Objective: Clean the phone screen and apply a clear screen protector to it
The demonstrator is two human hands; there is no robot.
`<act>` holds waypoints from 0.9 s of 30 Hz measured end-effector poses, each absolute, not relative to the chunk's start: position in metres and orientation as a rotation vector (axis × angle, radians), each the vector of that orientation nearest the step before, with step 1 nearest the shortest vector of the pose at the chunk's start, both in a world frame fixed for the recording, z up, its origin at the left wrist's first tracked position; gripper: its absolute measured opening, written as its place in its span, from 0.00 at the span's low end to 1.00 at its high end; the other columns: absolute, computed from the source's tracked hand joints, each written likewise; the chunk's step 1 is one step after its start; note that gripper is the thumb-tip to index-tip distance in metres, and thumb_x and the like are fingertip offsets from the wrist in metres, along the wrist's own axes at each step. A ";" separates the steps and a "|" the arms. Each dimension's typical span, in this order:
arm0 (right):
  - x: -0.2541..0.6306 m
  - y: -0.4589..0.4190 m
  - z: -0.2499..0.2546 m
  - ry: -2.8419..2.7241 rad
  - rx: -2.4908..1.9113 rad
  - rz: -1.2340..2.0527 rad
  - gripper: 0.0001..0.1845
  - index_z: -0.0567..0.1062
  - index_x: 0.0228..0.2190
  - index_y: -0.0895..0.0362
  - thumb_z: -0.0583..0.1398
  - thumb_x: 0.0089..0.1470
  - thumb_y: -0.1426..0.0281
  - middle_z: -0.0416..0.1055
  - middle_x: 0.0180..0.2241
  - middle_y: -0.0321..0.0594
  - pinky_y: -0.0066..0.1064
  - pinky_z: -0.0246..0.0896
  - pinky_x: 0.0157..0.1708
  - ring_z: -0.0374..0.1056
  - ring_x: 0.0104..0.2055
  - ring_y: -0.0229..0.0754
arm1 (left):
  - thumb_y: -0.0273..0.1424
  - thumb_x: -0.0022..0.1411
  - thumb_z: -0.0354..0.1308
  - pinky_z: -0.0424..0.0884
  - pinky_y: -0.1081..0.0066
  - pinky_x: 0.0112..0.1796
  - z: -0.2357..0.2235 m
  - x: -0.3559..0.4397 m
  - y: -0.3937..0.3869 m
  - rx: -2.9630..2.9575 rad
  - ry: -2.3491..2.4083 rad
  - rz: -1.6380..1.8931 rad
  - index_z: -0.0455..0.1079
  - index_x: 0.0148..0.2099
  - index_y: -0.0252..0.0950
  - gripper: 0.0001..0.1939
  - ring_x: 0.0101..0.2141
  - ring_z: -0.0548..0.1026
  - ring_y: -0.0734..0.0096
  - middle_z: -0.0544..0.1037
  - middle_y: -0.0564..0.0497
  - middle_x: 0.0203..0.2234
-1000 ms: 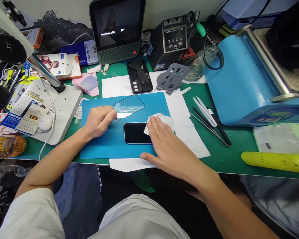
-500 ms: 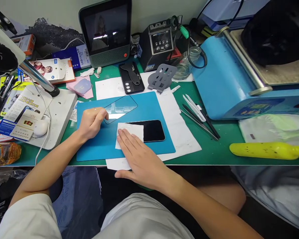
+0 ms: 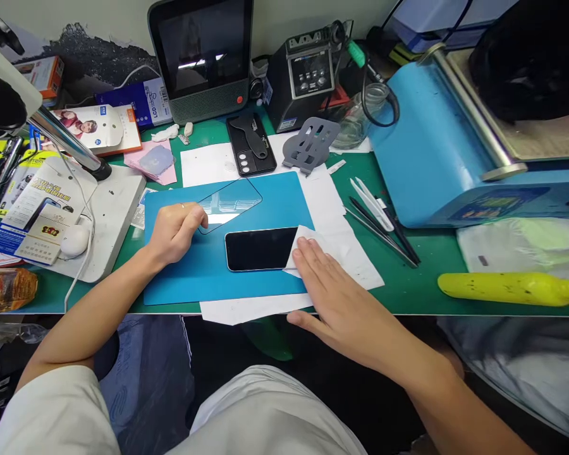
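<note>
While the right hand, fingers together, presses a white wipe over the end of a phone, the left hand — curled — pinches a glass sheet.

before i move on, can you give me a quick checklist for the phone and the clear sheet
1. Phone lying flat on the blue mat: ok
2. Screen fully uncovered: not ok, the white wipe under the right hand covers one end
3. Clear sheet held in the left hand: ok
4. Clear sheet apart from the phone: ok
5. Screen free of fine specks: cannot tell
</note>
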State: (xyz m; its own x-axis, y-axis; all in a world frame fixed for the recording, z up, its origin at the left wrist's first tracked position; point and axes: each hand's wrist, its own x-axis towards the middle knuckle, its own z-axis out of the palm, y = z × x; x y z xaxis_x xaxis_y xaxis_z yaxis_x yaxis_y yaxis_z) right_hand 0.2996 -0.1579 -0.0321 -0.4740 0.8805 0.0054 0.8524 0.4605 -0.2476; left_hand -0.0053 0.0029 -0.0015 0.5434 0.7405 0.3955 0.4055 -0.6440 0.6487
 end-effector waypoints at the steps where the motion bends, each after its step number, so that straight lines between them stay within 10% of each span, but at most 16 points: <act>1: 0.299 -0.152 -0.032 -2.558 -1.550 0.342 0.55 0.29 0.75 0.64 0.48 0.68 0.42 0.35 0.77 0.62 0.60 0.53 0.71 0.37 0.78 0.61 | 0.42 0.80 0.39 0.68 0.68 0.33 -0.001 -0.005 0.003 2.299 0.924 0.915 0.72 0.29 0.36 0.31 0.25 0.73 0.72 0.77 0.51 0.23; 10: 0.293 -0.155 -0.031 -2.459 -1.614 0.352 0.58 0.30 0.75 0.67 0.48 0.66 0.40 0.32 0.77 0.62 0.59 0.49 0.72 0.32 0.79 0.61 | 0.53 0.75 0.48 0.65 0.71 0.29 0.005 -0.012 0.002 2.500 0.779 0.788 0.74 0.46 0.36 0.26 0.23 0.71 0.73 0.76 0.53 0.25; 17: 0.292 -0.139 -0.032 -2.466 -1.598 0.353 0.57 0.29 0.74 0.66 0.50 0.67 0.42 0.34 0.77 0.64 0.60 0.50 0.72 0.33 0.78 0.62 | 0.67 0.63 0.54 0.64 0.69 0.30 0.012 -0.005 -0.002 2.849 0.716 0.407 0.75 0.56 0.33 0.42 0.27 0.76 0.66 0.79 0.50 0.26; 27: 0.288 -0.163 -0.031 -2.456 -1.620 0.304 0.59 0.28 0.74 0.68 0.48 0.66 0.40 0.33 0.76 0.65 0.61 0.51 0.71 0.34 0.78 0.64 | 0.65 0.61 0.61 0.63 0.67 0.32 0.010 -0.001 -0.007 3.011 0.787 0.037 0.74 0.62 0.31 0.45 0.30 0.79 0.59 0.80 0.47 0.26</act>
